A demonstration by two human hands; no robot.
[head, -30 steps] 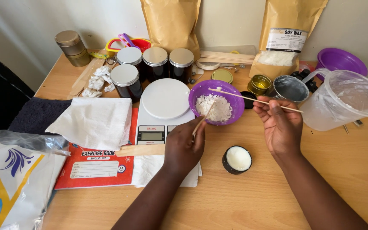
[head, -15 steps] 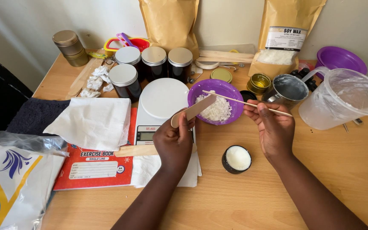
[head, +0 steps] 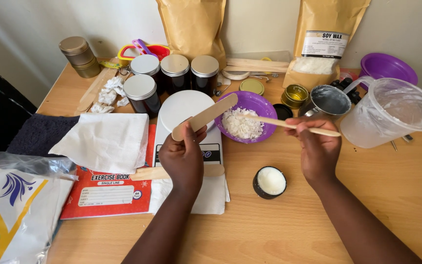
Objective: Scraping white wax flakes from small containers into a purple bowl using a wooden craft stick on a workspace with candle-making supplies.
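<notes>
Bowl: purple, white flakes inside. Spatula and stick: pale wood. Small tin: black, white fill. Book: red. Scale: white. Tabletop: tan wood.

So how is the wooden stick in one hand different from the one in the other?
The flat stick in the left hand is broad with rounded ends; the thin stick in the right hand is slender, like a skewer. The flat stick tilts up over the white scale plate; the thin stick lies nearly level, its tip over the flakes in the purple bowl. Both are pale wood, pinched in fingertips.
</notes>
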